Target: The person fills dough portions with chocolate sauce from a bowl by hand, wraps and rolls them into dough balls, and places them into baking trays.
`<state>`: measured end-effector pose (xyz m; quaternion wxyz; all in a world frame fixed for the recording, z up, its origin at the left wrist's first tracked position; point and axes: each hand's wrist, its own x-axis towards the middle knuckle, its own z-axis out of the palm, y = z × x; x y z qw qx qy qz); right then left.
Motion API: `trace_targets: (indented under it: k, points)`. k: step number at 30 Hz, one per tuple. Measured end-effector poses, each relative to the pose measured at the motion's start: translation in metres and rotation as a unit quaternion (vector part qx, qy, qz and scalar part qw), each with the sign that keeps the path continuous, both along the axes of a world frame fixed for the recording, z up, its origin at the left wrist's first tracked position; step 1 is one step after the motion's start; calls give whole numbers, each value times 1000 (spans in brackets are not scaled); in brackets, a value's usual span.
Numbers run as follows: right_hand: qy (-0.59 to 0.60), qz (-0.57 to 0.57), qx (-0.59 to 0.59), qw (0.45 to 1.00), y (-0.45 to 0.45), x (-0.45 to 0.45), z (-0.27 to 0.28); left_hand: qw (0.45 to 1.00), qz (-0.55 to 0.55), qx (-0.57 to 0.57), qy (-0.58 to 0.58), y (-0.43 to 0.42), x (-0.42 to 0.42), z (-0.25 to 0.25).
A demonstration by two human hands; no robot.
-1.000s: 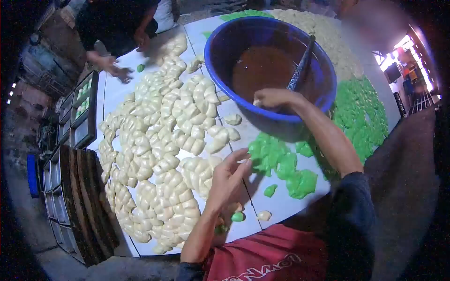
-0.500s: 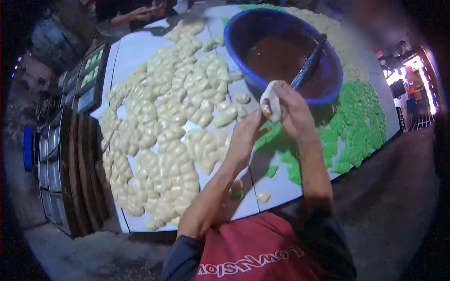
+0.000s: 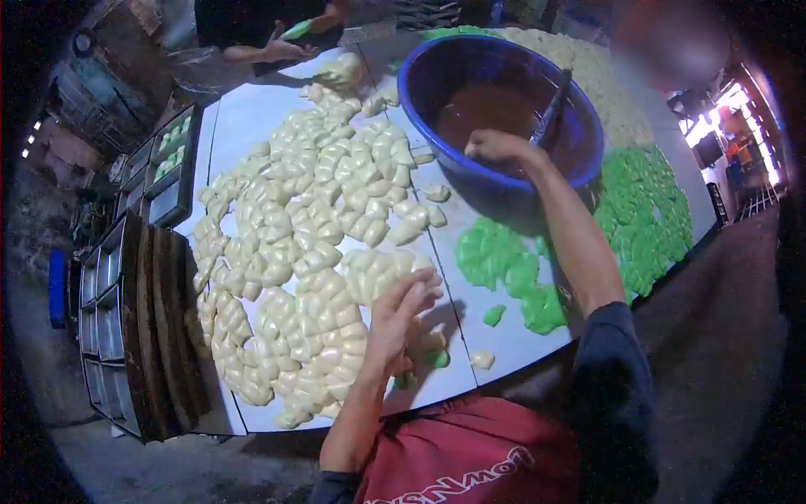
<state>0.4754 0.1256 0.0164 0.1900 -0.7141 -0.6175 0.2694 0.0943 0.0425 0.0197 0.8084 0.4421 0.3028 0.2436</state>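
My left hand (image 3: 401, 315) is over the near part of the table beside the cream dough pieces (image 3: 315, 315). Its fingers are loosely bent and apart, and no held thing shows in it. My right hand (image 3: 502, 148) reaches over the near rim of a large blue basin (image 3: 470, 172), its fingers curled together and pointing down inside. What they hold, if anything, is hidden. Brown paste (image 3: 483, 113) fills the basin's bottom. A dark-handled tool (image 3: 552, 109) leans in it against the right side. Green dough pieces (image 3: 504, 256) lie below the basin.
More green dough (image 3: 642, 218) covers the table's right side. Stacked metal trays (image 3: 109, 328) stand at the left edge, with another compartmented tray (image 3: 168, 197) holding small pale-green pieces behind them. Across the table, another person's hand (image 3: 290, 49) is near a green piece.
My hands have separated. The right has moved to the basin; the left has come down and nearer me. The white dough piece with brown filling between them is out of sight.
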Motion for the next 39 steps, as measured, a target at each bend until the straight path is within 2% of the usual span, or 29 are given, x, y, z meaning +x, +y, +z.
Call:
trace_targets:
  k: [2, 3, 4, 6, 8, 11, 14, 15, 16, 17, 18, 20, 22, 23, 27, 28, 30, 31, 36, 37, 38, 39]
  points:
    - [53, 21, -84, 995, 10, 12, -28, 1000, 4, -16, 7, 0, -9, 0]
    - [80, 32, -129, 988, 11, 13, -36, 999, 12, -10, 47, 1, -11, 3]
    - [71, 27, -112, 991, 11, 10, -29, 999, 19, -15, 49, 2, -12, -1]
    - [49, 15, -71, 996, 7, 0, 18, 998, 32, -19, 48, 4, -11, -8]
    - [316, -97, -55, 942, -15, -12, 52, 999, 22, 0, 31, 7, 1, -3]
    - [523, -140, 38, 840, -45, -48, 78, 999, -18, 41, 12, 13, 28, 2]
    - [571, -114, 84, 809, -64, -72, 67, 997, -9, -16, -71, 14, 64, 11]
    - [609, -146, 91, 775, -76, -104, 82, 994, -1, -28, -104, 14, 71, 12]
    - [644, -109, 86, 753, -84, -112, 73, 990, 7, -40, -136, 13, 77, 12]
    - [640, -145, 96, 748, -92, -122, 60, 985, 25, -93, -145, 11, 81, 14]
    - [635, -181, 106, 743, -99, -133, 48, 984, 27, -98, -148, 10, 77, 11]
    - [659, -141, 130, 727, -117, -154, 40, 982, 27, -107, -156, 5, 68, 5]
    - [684, -110, 156, 704, -130, -165, 25, 992, 65, -54, -99, 4, 57, -5]
    - [677, -114, 128, 716, -136, -163, 12, 994, 64, -44, -82, 5, 50, -9]
    - [493, -185, 145, 838, -155, -202, 24, 991, 121, -47, 30, 12, 25, -6]
    - [418, -149, 187, 876, -156, -210, 17, 991, 123, -51, 12, 11, 23, -8]
    - [156, -145, 286, 934, -153, -232, 18, 990, 128, -59, -25, 10, 20, -13]
    - [139, -150, 290, 935, -153, -238, 13, 994, 105, -40, 7, 9, 16, -11]
    - [82, -209, 310, 924, -150, -255, -5, 987, 143, 72, 20, 2, 11, -2]
    - [69, -203, 350, 912, -146, -253, -10, 983, 150, 100, 19, 5, 11, -8]
    - [123, -211, 307, 920, -145, -254, -9, 979, 157, 128, 19, 6, 11, -11]
    - [175, -219, 262, 924, -146, -255, -4, 985, 130, 109, 20, 8, 9, -2]
